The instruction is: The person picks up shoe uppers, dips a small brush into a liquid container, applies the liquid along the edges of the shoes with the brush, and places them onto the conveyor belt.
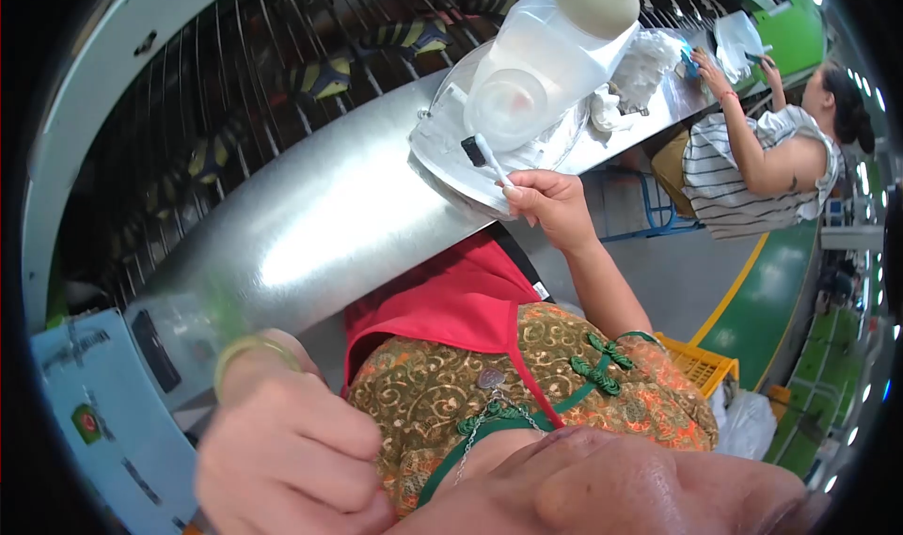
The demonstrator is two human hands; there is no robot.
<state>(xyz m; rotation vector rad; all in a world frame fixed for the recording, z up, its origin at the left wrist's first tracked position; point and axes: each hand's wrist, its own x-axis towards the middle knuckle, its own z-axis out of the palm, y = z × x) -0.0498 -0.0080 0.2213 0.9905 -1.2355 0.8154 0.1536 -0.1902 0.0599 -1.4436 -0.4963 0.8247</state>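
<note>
— Surface and room?
— One long metal counter (329,215), set before a rack of thin rods (273,79). Several dark and yellow-green articles (414,37) among the rods. Floor in grey and green (767,295), with a yellow stripe (729,295). One yellow crate (696,361) at right; one light-blue box (108,422) at the counter's left end. One co-worker (752,173) in a striped top, farther along the counter, near a blue metal frame (658,217).

— Materials, textures, shapes?
— Counter: smooth, silvery, bright with glare. Bottle (564,70): translucent plastic, broad, with a rounded cream-coloured part at the upper end. Tray (437,164): pale, round-edged, under the bottle. White material (644,70): crumpled, beyond the bottle. Apron (433,300): plain red cloth over a patterned garment (555,347). Brush (488,155): slim white handle, dark block of bristles.

— Brush, relative to the fingers?
— Pinched by the handle between thumb and fingers of the right hand (555,204); bristles clear of the fingertips, over the tray, near the bottle. Contact with the tray: cannot tell.

— Left hand (296,441)?
— Close to the camera, blurred, with a greenish bracelet (254,352); well apart from the brush. Fingers curled inward, tips hidden; contents, if any: cannot tell.
</note>
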